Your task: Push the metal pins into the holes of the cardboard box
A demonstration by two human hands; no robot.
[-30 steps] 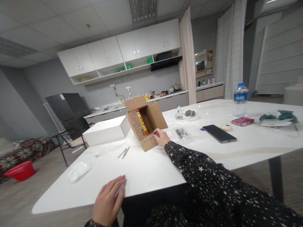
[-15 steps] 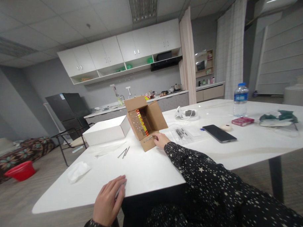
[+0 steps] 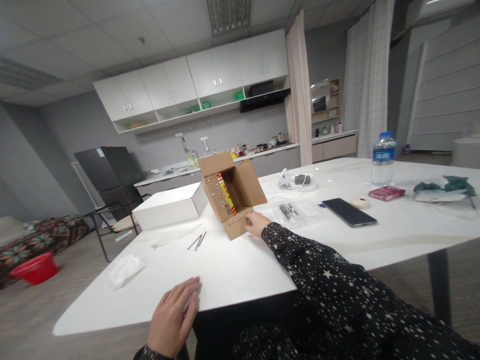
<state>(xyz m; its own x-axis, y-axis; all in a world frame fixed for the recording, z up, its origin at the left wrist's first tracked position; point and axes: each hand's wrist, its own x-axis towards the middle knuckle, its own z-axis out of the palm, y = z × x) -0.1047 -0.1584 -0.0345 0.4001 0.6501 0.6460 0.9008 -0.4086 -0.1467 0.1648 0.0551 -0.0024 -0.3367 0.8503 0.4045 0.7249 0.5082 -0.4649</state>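
Fingers (image 3: 249, 217) of the right hand (image 3: 258, 223) are bent, their tips drawn near the thumb, at the right side of the lower flap (image 3: 234, 230) of an open cardboard box (image 3: 253, 186); whether they pinch the flap, a small piece on it or nothing cannot be told, since the tips are partly hidden and too small. Just left of these fingertips, a line of small silvery pieces (image 3: 236, 219) lies across the flap. The box sits tilted directly beyond them, its mouth facing the person, with a red and yellow strip (image 3: 226, 193) up and to the left of the fingers. The left hand (image 3: 173, 314) rests at the near edge of the white table (image 3: 235, 274), its fingers side by side and lightly curled, thumb a little apart; something greyish shows beneath them, but what it is, and whether it is gripped, cannot be told. Ahead of the left fingers, well apart, lie a few thin metal rods (image 3: 200, 240), with crumpled white material (image 3: 125, 271) off to their left. A white box (image 3: 168, 206) stands beyond the rods, left of the right fingers. Just to the right of the right hand is a clear plastic bag (image 3: 290, 214) with dark markings, then a black phone (image 3: 349, 213) farther right.
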